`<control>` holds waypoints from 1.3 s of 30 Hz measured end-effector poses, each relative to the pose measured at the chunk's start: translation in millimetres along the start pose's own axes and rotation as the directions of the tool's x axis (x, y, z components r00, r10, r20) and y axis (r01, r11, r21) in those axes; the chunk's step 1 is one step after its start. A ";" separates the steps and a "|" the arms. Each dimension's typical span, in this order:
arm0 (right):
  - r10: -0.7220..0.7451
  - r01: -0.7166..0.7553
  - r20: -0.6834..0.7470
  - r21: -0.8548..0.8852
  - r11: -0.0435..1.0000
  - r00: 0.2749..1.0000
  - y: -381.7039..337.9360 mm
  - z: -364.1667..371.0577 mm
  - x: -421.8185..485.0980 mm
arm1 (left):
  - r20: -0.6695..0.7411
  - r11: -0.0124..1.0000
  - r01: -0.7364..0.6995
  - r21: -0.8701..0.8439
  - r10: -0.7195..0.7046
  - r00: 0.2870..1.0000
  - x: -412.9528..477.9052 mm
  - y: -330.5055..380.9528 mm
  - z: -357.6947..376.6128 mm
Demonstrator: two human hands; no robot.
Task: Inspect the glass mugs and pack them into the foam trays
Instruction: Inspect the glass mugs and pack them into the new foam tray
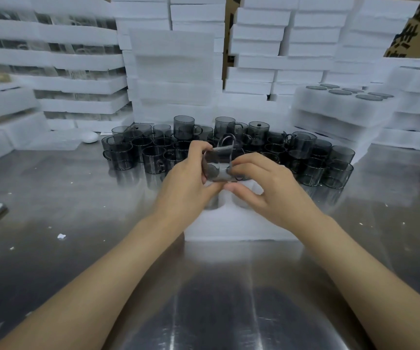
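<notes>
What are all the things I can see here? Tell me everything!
held mug: one, smoky grey glass, tilted between both hands above the foam tray
foam tray: one, white, on the table under the hands
loose mugs: many, grey glass, crowded behind the hands, some stacked
packed tray: one, white, mugs inside, right stack
foam stacks: many, white, along the back
metal table: one, shiny silver
white pebble-shaped object: one, back left
left hand: grips the mug
right hand: grips the mug
</notes>
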State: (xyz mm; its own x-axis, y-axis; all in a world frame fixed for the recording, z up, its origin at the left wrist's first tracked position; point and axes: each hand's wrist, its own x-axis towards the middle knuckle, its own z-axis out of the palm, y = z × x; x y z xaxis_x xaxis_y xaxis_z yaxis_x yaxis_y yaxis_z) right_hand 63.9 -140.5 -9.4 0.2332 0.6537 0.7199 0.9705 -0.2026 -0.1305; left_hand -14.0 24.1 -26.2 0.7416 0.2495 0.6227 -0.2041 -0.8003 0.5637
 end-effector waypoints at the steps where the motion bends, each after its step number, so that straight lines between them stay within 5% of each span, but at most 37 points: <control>1: 0.018 -0.018 0.002 0.024 1.000 1.000 0.0 -0.3 -0.3 | 0.003 1.000 -0.020 0.018 0.020 1.000 -0.2 0.3 0.2; 6: 0.152 -0.153 0.018 0.063 0.986 0.988 4.2 -0.2 -2.3 | 0.013 0.994 -0.066 0.083 0.065 0.998 -1.4 -1.2 0.6; 17: 0.422 -0.365 0.016 0.533 0.763 0.906 10.5 -3.9 1.3 | -0.095 0.982 -0.183 0.040 0.186 0.978 -2.3 2.2 1.5; 21: 0.549 -0.462 -0.175 0.369 0.806 0.817 25.2 -12.6 2.7 | -0.094 0.949 -0.245 0.199 0.267 0.959 -5.1 4.9 0.0; 23: 0.471 -0.455 -0.224 0.122 0.882 0.853 37.3 -22.0 0.6 | -0.083 0.948 -0.238 0.212 0.260 0.962 -4.8 4.2 -0.9; 26: 0.323 -0.341 -0.116 -0.217 0.915 0.939 56.0 -35.4 -5.3 | -0.053 0.961 -0.210 0.182 0.222 0.974 -4.8 2.9 -0.5; 33: 0.296 -0.272 0.225 -0.132 0.953 0.928 80.2 -51.7 -15.0 | -0.024 0.964 -0.193 0.183 0.201 0.979 -5.2 3.4 -0.7; 39: 0.283 -0.267 0.209 -0.104 0.958 0.936 73.2 -49.4 -13.2 | 0.002 0.966 -0.180 0.188 0.183 0.983 -5.1 4.7 -1.2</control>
State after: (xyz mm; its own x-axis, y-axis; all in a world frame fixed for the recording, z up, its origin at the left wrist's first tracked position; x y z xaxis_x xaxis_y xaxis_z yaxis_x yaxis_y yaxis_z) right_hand 128.9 -200.0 5.3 0.5059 0.7070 0.4943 0.8614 -0.4442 -0.2464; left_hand -19.5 19.7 -26.0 0.6932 0.0977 0.7141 -0.2107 -0.9200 0.3304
